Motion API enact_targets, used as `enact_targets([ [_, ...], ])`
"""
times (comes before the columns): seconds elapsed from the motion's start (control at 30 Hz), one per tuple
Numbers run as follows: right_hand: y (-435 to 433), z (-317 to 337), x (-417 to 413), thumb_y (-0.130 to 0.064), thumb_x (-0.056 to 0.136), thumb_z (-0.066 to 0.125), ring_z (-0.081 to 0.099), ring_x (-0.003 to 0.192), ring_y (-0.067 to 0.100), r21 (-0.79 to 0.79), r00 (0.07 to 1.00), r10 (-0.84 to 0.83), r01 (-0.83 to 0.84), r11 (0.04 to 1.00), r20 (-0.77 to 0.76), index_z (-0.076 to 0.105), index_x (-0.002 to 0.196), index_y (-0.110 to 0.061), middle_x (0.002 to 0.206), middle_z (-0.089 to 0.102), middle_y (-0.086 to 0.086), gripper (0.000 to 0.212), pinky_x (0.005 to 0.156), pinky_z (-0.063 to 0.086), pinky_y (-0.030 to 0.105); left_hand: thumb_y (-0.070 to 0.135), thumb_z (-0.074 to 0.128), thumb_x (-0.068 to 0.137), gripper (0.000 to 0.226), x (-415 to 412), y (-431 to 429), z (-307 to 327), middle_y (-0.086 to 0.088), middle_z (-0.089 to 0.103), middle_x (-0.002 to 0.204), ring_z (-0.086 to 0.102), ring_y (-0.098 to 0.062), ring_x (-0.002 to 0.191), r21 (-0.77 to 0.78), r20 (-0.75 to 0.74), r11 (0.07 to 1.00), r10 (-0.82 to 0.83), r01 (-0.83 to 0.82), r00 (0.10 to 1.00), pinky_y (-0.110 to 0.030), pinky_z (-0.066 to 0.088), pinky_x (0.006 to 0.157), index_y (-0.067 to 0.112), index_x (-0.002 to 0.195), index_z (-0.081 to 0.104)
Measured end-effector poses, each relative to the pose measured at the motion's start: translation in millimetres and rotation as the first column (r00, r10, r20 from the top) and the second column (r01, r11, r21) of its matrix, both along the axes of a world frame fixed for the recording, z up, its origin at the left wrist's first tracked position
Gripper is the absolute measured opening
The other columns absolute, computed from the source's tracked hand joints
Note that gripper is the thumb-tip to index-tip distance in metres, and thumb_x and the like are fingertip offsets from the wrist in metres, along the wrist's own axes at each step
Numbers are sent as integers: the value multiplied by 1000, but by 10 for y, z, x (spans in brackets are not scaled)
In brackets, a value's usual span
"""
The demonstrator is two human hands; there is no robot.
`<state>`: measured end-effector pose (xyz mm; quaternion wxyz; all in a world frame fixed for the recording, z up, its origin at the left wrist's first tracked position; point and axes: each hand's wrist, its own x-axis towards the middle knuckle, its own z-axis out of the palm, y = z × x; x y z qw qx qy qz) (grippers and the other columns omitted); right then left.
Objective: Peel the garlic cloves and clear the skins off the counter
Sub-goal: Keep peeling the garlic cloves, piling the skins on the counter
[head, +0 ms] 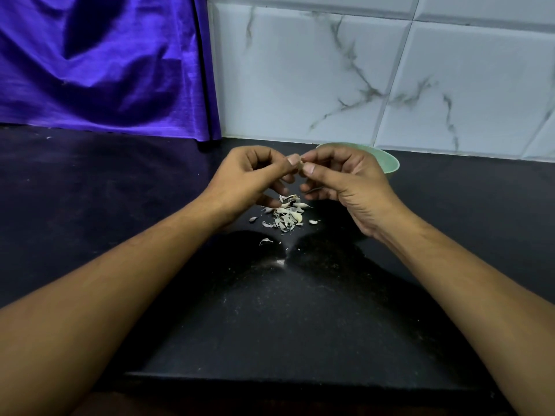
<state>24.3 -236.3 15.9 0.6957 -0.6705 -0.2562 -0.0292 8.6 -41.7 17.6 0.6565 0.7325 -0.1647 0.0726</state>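
Both hands meet above the black counter (90,187). Left hand (249,178) and right hand (345,181) each pinch one small garlic clove (301,166) between thumb and fingertips, other fingers curled. Just below them lies a little pile of skins (285,216). A green bowl (390,163) sits behind the right hand. Bare counter spreads left, right and toward the front edge.

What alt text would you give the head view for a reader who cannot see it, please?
A left hand and a right hand pinch one garlic clove between them above a small pile of skins on a black counter. A pale green bowl sits behind the right hand.
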Motion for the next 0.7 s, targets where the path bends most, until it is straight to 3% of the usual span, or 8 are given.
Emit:
enact_targets([
  [0.23, -23, -16, 28, -2, 93, 71, 70, 74, 23, -126, 996, -23, 34, 991, 89, 73, 106, -3, 86, 74, 10, 13, 78, 62, 51, 26, 70, 97, 22, 10, 21, -10, -3, 73, 82, 66, -17, 74, 19, -42, 1000, -23, 24, 999, -30, 59, 58, 5, 90, 72],
  [0.37, -31, -13, 44, -4, 94, 71, 70, 73, 24, -153, 992, -39, 57, 987, 117, 73, 106, -2, 84, 73, 11, 12, 78, 63, 54, 24, 68, 98, 27, 22, 33, -20, -5, 75, 86, 68, -14, 73, 41, -50, 999, -31, 33, 998, -30, 61, 59, -3, 99, 72],
  [0.57, -43, -26, 78, -3, 93, 72, 71, 72, 22, -260, 977, -61, 114, 959, 204, 74, 102, -1, 89, 77, 15, 10, 74, 64, 40, 18, 66, 101, 21, 44, 44, -46, -15, 76, 92, 69, -20, 75, 202, 19, 979, 9, -13, 1000, -38, 61, 61, 0, 95, 73],
  [0.63, -46, -37, 84, -1, 93, 72, 72, 71, 18, -295, 974, -49, 116, 949, 223, 75, 100, -2, 84, 77, 8, 8, 70, 61, 30, 20, 66, 99, 18, 57, 60, -60, -13, 76, 84, 74, -23, 76, 307, 89, 950, 30, -56, 996, -44, 63, 64, 8, 90, 75],
  [0.7, -48, -48, 90, -3, 93, 73, 72, 71, 17, -327, 972, -45, 122, 937, 232, 76, 97, -8, 81, 77, 2, 8, 71, 60, 28, 23, 65, 98, 17, 58, 72, -65, -8, 76, 78, 76, -25, 75, 384, 150, 918, 40, -96, 988, -49, 64, 65, 14, 87, 75],
])
